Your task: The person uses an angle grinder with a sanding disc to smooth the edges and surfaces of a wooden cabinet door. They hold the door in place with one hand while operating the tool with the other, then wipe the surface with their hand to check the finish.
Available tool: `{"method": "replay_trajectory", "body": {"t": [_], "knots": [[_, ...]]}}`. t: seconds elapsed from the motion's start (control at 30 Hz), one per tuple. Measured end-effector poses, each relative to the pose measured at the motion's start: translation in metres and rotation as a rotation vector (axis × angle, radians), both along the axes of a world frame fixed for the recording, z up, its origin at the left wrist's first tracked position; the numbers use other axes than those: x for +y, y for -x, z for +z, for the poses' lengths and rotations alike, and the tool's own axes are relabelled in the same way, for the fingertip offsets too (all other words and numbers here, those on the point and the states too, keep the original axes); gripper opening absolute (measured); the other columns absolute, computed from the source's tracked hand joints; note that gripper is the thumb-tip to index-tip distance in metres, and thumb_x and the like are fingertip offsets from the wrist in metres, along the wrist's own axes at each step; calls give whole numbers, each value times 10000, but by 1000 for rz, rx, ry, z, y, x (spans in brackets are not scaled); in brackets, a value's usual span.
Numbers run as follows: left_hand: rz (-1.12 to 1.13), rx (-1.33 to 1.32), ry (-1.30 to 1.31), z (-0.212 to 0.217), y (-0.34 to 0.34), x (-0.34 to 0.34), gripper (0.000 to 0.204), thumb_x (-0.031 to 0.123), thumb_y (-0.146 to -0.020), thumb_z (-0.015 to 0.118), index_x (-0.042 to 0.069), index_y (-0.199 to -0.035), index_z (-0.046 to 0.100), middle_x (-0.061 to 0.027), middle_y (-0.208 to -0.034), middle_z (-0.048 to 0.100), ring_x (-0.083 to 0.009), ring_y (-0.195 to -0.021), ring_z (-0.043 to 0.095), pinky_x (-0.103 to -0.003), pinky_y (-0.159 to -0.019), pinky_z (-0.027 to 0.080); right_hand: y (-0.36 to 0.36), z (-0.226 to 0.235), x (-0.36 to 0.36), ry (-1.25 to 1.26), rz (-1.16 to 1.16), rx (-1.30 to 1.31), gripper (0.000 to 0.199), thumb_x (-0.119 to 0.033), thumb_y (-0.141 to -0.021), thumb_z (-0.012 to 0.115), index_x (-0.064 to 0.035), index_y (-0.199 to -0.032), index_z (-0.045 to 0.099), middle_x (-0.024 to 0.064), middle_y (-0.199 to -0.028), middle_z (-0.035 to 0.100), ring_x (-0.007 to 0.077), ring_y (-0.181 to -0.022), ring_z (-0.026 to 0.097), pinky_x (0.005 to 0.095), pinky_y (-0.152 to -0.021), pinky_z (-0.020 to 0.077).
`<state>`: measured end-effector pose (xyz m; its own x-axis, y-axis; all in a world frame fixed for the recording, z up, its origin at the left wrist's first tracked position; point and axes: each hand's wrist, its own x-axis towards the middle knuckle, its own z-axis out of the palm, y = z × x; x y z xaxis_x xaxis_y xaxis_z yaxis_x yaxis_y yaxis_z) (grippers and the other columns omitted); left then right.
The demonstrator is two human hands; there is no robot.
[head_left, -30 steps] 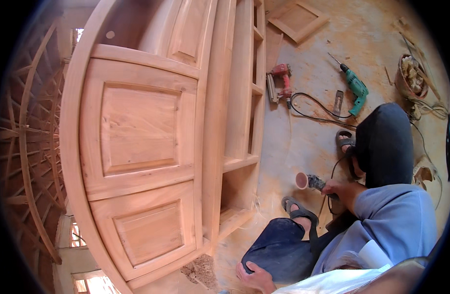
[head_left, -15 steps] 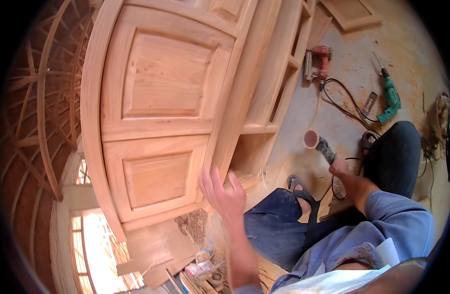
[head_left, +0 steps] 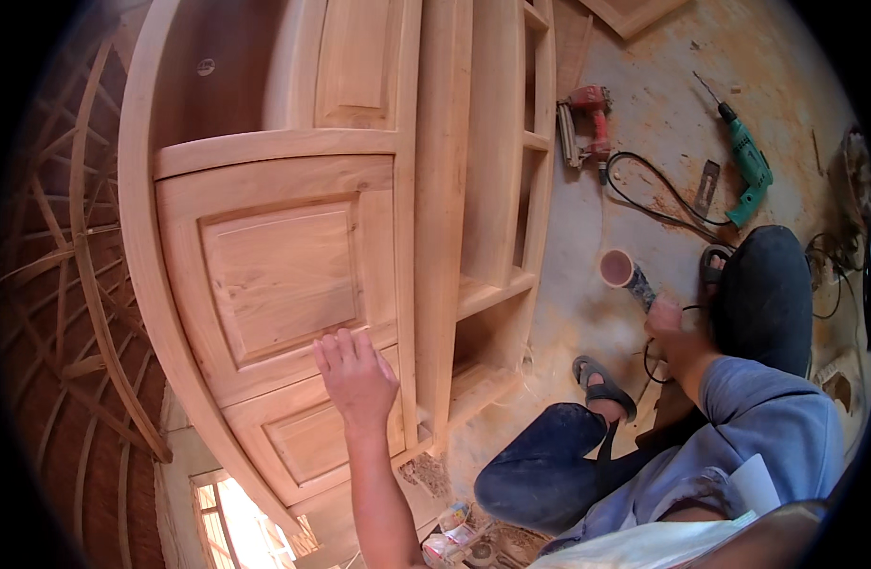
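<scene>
Now | left hand (head_left: 356, 377): fingers spread apart, flat on wooden cabinet door panel (head_left: 282, 275) | right hand (head_left: 670, 327): fingers clamped on sander (head_left: 629, 273), beside them on the floor

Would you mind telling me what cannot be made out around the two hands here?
- Right hand, head view: its grip on the disc sander is hidden by the fingers and dark knee.
- Left hand on the pale wooden panelled cabinet: palm faces away, contact unseen.
- Small items at the bottom edge: too small.

Dusty concrete floor (head_left: 663, 57), bright window (head_left: 231, 517) below
</scene>
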<state>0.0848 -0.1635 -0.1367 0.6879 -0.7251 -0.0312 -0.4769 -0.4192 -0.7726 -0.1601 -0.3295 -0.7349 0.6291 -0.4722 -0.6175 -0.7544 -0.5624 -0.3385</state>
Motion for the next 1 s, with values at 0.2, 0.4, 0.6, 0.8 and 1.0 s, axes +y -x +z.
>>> {"method": "replay_trajectory", "body": {"t": [0.2, 0.4, 0.6, 0.8, 1.0], "knots": [[-49, 111, 8, 9, -6, -18, 176, 96, -792, 688, 15, -943, 647, -160, -1018, 622, -348, -1030, 561, -503, -1006, 411, 1, 2, -5, -37, -21, -11, 412, -162, -721, 719, -41, -1098, 606, 180, -1100, 634, 352, -1065, 619, 438, -907, 512], [-51, 165, 16, 9, 23, -64, 154, 177, -794, 701, 43, -870, 691, -131, -899, 649, -307, -938, 581, -449, -853, 425, -11, 27, -15, -53, -224, -131, 455, -168, -737, 723, -3, -1134, 576, 217, -1142, 609, 395, -1117, 597, 475, -948, 510], [-53, 207, 67, 23, 67, -157, 245, 289, -839, 708, 47, -862, 734, -138, -886, 655, -293, -936, 586, -457, -832, 430, -45, 82, -33, -194, -260, -182, 508, -192, -749, 735, 9, -1177, 550, 250, -1172, 601, 445, -1141, 576, 502, -987, 490], [-102, 149, 165, 6, 41, -96, 224, 264, -816, 699, 43, -836, 731, -138, -961, 647, -311, -1000, 568, -455, -883, 425, -73, 160, -53, -385, -392, -310, 475, -174, -775, 702, 2, -1202, 590, 240, -1243, 617, 417, -1227, 565, 477, -1040, 475], [-69, 61, 85, 13, -4, -7, 171, 154, -742, 666, 40, -847, 739, -132, -1013, 635, -308, -1053, 556, -453, -912, 418, -75, 219, -69, -436, -379, -566, 464, -145, -752, 668, -12, -1192, 604, 233, -1212, 635, 405, -1210, 570, 467, -1041, 467]]}}
